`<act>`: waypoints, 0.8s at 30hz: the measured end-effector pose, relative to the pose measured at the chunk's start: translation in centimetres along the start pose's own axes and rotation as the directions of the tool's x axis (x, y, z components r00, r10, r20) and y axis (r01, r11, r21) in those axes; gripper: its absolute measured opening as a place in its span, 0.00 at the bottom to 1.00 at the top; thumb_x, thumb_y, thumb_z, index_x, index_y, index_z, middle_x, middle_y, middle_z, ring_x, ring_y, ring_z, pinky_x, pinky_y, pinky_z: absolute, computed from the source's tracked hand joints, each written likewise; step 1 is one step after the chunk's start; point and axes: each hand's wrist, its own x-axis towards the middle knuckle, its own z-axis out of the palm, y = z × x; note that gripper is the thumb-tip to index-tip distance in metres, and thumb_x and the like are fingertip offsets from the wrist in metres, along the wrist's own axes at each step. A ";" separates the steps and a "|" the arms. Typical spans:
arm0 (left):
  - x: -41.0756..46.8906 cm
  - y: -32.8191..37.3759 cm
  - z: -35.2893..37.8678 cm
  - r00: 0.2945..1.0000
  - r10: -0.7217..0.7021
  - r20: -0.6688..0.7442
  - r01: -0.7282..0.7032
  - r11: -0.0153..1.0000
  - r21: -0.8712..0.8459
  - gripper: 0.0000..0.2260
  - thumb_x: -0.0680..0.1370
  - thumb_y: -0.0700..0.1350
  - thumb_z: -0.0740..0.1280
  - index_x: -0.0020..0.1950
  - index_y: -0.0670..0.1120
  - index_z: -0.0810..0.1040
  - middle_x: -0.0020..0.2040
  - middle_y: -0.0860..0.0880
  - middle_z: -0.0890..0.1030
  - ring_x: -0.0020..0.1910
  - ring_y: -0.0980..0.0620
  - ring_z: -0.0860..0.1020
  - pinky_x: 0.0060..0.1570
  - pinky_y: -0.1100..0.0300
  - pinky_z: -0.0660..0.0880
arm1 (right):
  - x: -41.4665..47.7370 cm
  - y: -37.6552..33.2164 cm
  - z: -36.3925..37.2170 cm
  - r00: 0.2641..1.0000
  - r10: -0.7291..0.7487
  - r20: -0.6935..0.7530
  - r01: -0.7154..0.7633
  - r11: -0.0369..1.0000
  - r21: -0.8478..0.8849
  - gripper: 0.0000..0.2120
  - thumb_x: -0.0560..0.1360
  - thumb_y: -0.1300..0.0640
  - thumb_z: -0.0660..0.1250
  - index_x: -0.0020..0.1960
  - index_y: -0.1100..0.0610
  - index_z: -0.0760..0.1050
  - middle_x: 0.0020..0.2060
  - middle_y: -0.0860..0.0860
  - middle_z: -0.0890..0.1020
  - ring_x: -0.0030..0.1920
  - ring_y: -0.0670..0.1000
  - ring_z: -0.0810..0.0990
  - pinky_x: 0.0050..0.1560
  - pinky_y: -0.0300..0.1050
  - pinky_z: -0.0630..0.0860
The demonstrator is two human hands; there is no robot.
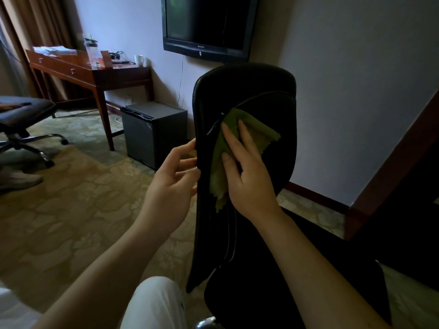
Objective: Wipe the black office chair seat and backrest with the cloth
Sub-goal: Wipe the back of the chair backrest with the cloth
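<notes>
The black office chair stands right in front of me, its backrest (256, 91) upright and its seat (297, 293) low at the right. A green cloth (256, 131) lies flat against the middle of the backrest. My right hand (247, 172) presses on the cloth with fingers spread, covering its lower part. My left hand (173, 184) grips the backrest's left edge between thumb and fingers, level with the cloth.
A small black fridge (152, 131) stands on the carpet just left of the backrest. A wooden desk (95, 74) with a white mug is further back left, a second chair (21, 119) at far left. A television (206, 27) hangs on the wall above.
</notes>
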 end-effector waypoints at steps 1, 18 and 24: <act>0.1 -0.3 -0.2 1.000 0.010 -0.010 -0.010 0.999 0.050 0.20 0.82 0.38 0.66 0.67 0.61 0.75 0.53 0.52 0.84 0.54 0.54 0.83 0.51 0.56 0.83 | -0.7 0.2 0.2 1.000 0.004 0.000 -0.004 1.000 -0.003 0.24 0.85 0.49 0.54 0.76 0.29 0.52 0.82 0.41 0.51 0.81 0.46 0.49 0.79 0.59 0.60; 0.0 -2.6 0.2 0.989 0.127 -0.072 -0.101 0.953 0.284 0.34 0.76 0.35 0.74 0.73 0.64 0.68 0.56 0.56 0.81 0.56 0.63 0.79 0.45 0.69 0.78 | -0.7 0.6 0.0 0.999 -0.050 -0.017 0.050 0.999 0.004 0.25 0.85 0.53 0.57 0.79 0.38 0.55 0.81 0.45 0.56 0.81 0.45 0.53 0.79 0.56 0.61; 0.0 -3.3 0.3 0.983 0.157 -0.096 -0.119 0.940 0.319 0.35 0.76 0.36 0.73 0.74 0.66 0.66 0.57 0.57 0.80 0.55 0.66 0.79 0.51 0.65 0.80 | -1.5 1.8 -0.2 0.996 0.017 -0.090 -0.002 0.987 0.160 0.23 0.83 0.56 0.64 0.75 0.44 0.65 0.77 0.45 0.67 0.76 0.43 0.65 0.74 0.50 0.69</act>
